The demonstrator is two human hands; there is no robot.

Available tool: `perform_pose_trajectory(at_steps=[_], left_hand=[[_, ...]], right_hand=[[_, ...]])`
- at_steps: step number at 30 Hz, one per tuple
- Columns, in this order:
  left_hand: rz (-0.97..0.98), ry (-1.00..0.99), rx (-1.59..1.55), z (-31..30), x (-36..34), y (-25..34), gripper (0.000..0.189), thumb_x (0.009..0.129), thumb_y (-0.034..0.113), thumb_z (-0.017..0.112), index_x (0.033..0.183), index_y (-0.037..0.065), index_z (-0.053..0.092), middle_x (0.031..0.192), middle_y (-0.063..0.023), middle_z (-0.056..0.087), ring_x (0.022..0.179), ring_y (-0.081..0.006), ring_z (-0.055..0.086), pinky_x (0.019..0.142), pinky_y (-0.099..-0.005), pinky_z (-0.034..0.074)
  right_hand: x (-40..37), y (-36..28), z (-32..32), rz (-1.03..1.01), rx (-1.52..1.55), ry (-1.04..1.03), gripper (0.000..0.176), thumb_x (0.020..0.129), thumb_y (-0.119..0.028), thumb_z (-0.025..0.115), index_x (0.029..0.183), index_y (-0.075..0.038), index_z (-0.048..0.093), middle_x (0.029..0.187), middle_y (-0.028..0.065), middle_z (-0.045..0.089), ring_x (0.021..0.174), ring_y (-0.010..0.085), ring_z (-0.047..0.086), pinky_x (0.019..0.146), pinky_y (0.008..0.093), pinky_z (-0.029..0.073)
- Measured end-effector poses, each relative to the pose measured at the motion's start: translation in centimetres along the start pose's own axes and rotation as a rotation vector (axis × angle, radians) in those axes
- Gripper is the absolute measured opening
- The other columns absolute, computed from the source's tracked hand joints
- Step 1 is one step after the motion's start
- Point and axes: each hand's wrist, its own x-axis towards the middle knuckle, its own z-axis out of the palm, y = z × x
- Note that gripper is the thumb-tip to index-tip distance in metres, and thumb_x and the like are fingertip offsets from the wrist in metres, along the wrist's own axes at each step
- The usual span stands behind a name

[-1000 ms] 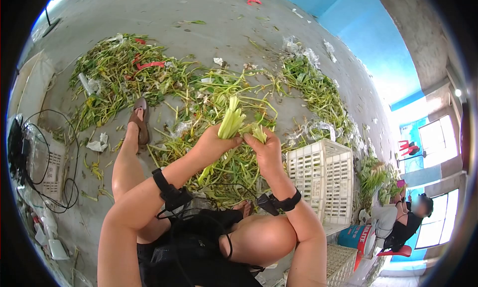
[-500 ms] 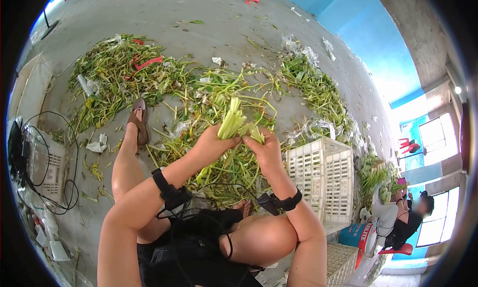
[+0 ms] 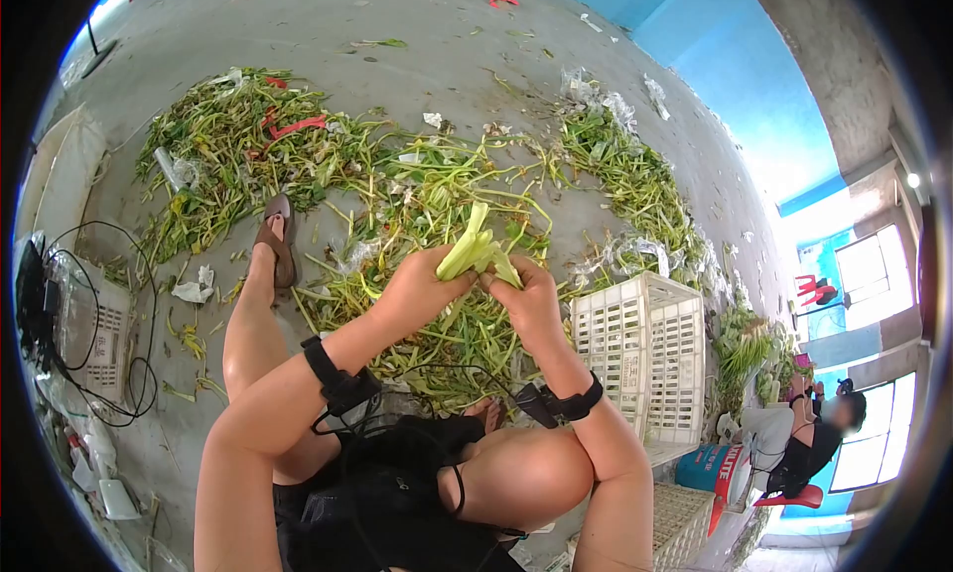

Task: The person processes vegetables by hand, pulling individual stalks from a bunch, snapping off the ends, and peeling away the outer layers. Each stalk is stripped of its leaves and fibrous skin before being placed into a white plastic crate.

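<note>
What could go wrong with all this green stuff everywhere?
The stalks might tear or slip, since only the left hand and right hand hold them up. The shoe sits beside scattered greens, so someone could slip. The looped cables might trip someone.

Grey littered floor [image 3: 427, 66] — blue-white wall [image 3: 735, 86], bright windows [image 3: 876, 274]

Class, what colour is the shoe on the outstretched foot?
The shoe is brown, seen best in the head view.

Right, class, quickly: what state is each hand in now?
Left hand: closed, holding pale green stalks.
Right hand: closed, fingers pinching the stalks too.
</note>
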Motion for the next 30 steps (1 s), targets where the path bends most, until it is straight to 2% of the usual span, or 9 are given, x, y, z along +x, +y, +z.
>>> perform_pose_trajectory(at_steps=[7, 10, 13, 16, 19, 22, 26, 28, 30], left_hand=[[0.004, -0.039, -0.002, -0.4, 0.1, 0.2, 0.024, 0.081, 0.013, 0.065, 0.101, 0.0, 0.064, 0.078, -0.0138, 0.066, 0.069, -0.0222, 0.063, 0.066, -0.0353, 0.048], [-0.036, -0.092, 0.062, -0.7, -0.2, 1.4, 0.02, 0.085, 0.01, 0.063, 0.103, 0.0, 0.063, 0.082, -0.0057, 0.065, 0.074, -0.0119, 0.058, 0.069, -0.03, 0.047], [0.017, -0.066, 0.088, -0.5, -0.3, 1.3, 0.021, 0.084, 0.01, 0.064, 0.103, 0.001, 0.063, 0.081, -0.0068, 0.065, 0.072, -0.0138, 0.059, 0.068, -0.0309, 0.047], [0.023, -0.012, 0.166, -0.1, -0.4, 1.3, 0.025, 0.079, 0.013, 0.065, 0.102, 0.005, 0.065, 0.079, -0.0141, 0.067, 0.071, -0.0278, 0.065, 0.066, -0.0371, 0.049], [0.063, 0.044, 0.202, 0.3, -0.4, 1.0, 0.024, 0.079, 0.013, 0.065, 0.102, 0.006, 0.064, 0.078, -0.0151, 0.066, 0.071, -0.0284, 0.065, 0.065, -0.0373, 0.049], [0.024, 0.074, 0.061, 0.7, -0.4, 0.6, 0.022, 0.081, 0.013, 0.064, 0.101, 0.003, 0.064, 0.077, -0.0116, 0.066, 0.068, -0.0242, 0.064, 0.063, -0.0361, 0.048], [-0.12, -0.064, -0.252, -0.1, 0.3, 0.3, 0.021, 0.085, 0.014, 0.062, 0.101, 0.0, 0.064, 0.08, -0.0049, 0.065, 0.07, -0.0141, 0.059, 0.065, -0.0311, 0.047], [-0.251, -0.138, -0.232, -0.8, 0.3, 1.4, 0.023, 0.086, 0.017, 0.064, 0.101, -0.001, 0.064, 0.083, -0.0022, 0.065, 0.073, -0.0103, 0.057, 0.068, -0.0284, 0.047], [-0.21, -0.161, -0.286, -0.6, 0.1, 1.5, 0.027, 0.086, 0.021, 0.068, 0.103, 0.0, 0.064, 0.084, -0.002, 0.064, 0.073, -0.0095, 0.056, 0.068, -0.0273, 0.046]], right_hand=[[0.0, 0.4, -0.2, -0.018, 0.016, -0.021, 0.023, 0.08, -0.014, 0.069, 0.097, 0.001, 0.066, 0.077, 0.0021, 0.064, 0.069, 0.0072, 0.054, 0.064, 0.0265, 0.044], [-0.1, 0.4, -0.1, -0.026, -0.029, -0.004, 0.021, 0.08, -0.014, 0.069, 0.095, 0.0, 0.066, 0.074, 0.0024, 0.063, 0.066, 0.0072, 0.053, 0.062, 0.0267, 0.044], [-0.1, 0.0, 0.0, -0.038, -0.095, 0.016, 0.019, 0.079, -0.012, 0.068, 0.093, 0.0, 0.065, 0.07, 0.003, 0.062, 0.064, 0.0072, 0.052, 0.06, 0.027, 0.043], [-0.3, -0.7, 0.4, -0.08, -0.162, 0.053, 0.017, 0.078, -0.01, 0.066, 0.091, 0.001, 0.064, 0.067, 0.0038, 0.061, 0.061, 0.0074, 0.051, 0.058, 0.0273, 0.042], [-0.3, -0.7, 0.6, -0.087, -0.192, 0.077, 0.016, 0.078, -0.009, 0.064, 0.091, 0.001, 0.064, 0.068, 0.0037, 0.061, 0.062, 0.0077, 0.051, 0.058, 0.0271, 0.042], [-0.1, -0.1, 0.5, -0.027, -0.01, 0.067, 0.017, 0.079, -0.007, 0.064, 0.093, 0.002, 0.064, 0.073, 0.0019, 0.062, 0.067, 0.0076, 0.053, 0.061, 0.0257, 0.043], [-0.3, -1.2, 0.4, 0.116, 0.349, 0.009, 0.019, 0.08, -0.006, 0.062, 0.098, 0.001, 0.063, 0.082, -0.0014, 0.062, 0.074, 0.0063, 0.054, 0.067, 0.0236, 0.043], [-0.3, -1.2, 0.2, 0.101, 0.342, -0.01, 0.02, 0.081, -0.006, 0.061, 0.1, 0.002, 0.062, 0.085, -0.0013, 0.062, 0.076, 0.0062, 0.055, 0.069, 0.0235, 0.044], [-0.3, -0.8, 0.0, 0.079, 0.296, -0.032, 0.02, 0.083, -0.006, 0.06, 0.101, 0.002, 0.062, 0.088, -0.0007, 0.063, 0.078, 0.0064, 0.056, 0.071, 0.0238, 0.045]])
